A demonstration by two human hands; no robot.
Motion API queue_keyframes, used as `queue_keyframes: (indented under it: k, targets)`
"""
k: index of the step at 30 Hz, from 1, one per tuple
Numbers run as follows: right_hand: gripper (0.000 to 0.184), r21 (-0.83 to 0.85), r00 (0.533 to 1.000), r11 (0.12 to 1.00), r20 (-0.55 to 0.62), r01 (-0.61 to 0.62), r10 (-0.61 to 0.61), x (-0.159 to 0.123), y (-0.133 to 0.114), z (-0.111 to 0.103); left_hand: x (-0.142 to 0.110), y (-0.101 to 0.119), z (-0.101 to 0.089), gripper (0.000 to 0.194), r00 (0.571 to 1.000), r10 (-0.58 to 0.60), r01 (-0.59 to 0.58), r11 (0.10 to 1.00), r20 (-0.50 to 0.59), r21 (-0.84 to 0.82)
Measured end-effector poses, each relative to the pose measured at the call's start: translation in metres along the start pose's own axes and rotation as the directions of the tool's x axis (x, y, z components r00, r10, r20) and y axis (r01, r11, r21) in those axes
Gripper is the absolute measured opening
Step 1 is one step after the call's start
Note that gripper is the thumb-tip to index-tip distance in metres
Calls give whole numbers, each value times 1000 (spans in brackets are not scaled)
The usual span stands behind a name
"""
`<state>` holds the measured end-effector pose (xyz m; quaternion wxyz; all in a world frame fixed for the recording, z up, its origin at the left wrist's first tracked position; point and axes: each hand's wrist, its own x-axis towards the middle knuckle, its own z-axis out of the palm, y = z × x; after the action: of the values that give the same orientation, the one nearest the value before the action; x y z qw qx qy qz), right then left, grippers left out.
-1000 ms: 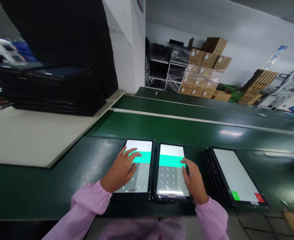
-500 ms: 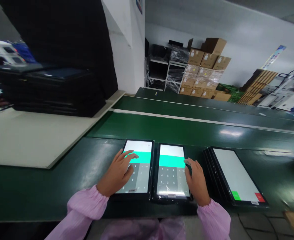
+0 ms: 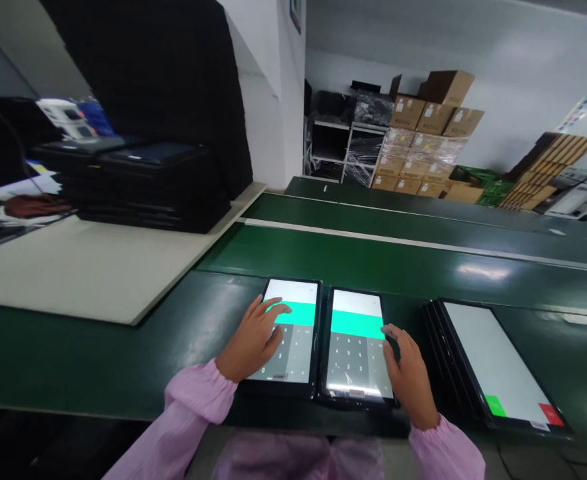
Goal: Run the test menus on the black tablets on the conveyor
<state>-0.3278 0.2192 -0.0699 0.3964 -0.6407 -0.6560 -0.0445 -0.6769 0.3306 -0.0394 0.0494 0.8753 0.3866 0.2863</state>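
two tablets (image 3: 323, 340), lit, side by side at the near edge of the green tabletop (image 3: 123, 347), flat for typing. left hand (image 3: 253, 340) on one keypad, right hand (image 3: 410, 373) at the other's edge; fingers spread, gripping nothing. stacked tablets (image 3: 493, 367) just right.

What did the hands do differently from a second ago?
Very little. The right hand slid off the green band of the right tablet to that tablet's right edge. The left hand stays on the left tablet, fingers at its green band. Nothing was picked up or let go. The tablets and the stack of tablets lie as before; only the camera shifted.
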Motion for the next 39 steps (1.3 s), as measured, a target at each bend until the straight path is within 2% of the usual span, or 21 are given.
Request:
queue_keyframes:
  k: [6,14,19,24,28,34,39]
  targets:
    - [32,27,1000,1000,29,1,-2,2,-1,7,6,6,-1,38,1000,-5,5,1000,17,-4]
    - [30,26,997,997,44,69,-70,14,-10,16,12,8,6,43,998,32,-31,999,52,-14]
    - [29,-3,986,993,111,122,-121,19,-13,20,16,14,7,39,997,19,-18,1000,81,-5]
    - [29,-43,996,996,-27,81,-82,15,-1,12,26,28,11,41,995,61,-58,998,77,-35]
    - [28,-57,999,998,-11,34,-35,11,6,8,30,30,14,46,990,69,-64,997,124,-49]
    - [33,-12,999,999,10,38,-38,6,-6,3,5,8,-13,49,1000,1,0,1000,15,-26]
    - [31,34,991,993,68,113,-116,6,-15,9,-28,-7,-28,51,999,-40,40,999,-2,16]
